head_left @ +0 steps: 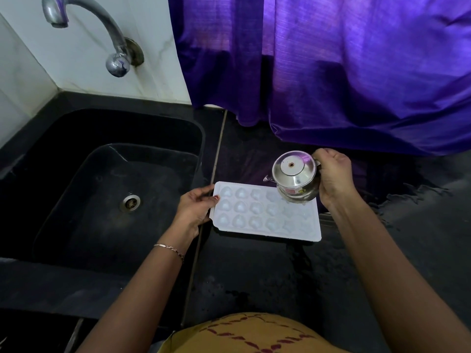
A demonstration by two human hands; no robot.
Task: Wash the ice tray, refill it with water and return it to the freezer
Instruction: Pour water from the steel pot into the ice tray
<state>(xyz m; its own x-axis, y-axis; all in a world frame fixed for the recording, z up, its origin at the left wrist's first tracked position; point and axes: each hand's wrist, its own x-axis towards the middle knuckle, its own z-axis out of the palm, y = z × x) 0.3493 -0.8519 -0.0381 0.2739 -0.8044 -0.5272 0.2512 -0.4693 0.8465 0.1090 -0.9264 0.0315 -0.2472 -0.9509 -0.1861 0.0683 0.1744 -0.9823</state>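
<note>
Dim room; daylight glows violet through the curtain [344, 59]. Glare on the tap [102, 29]. Edges bow, corners fall dark.

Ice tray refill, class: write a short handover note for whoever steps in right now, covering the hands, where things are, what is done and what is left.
Left hand steadies the tray by its left edge, on the counter right of the sink.
Right hand tilts a steel jug over the tray's far right cups.
Done: tray is out of the sink; whether any cups hold water is unclear.
Left: fill all cups, then carry it level to the freezer.
</note>
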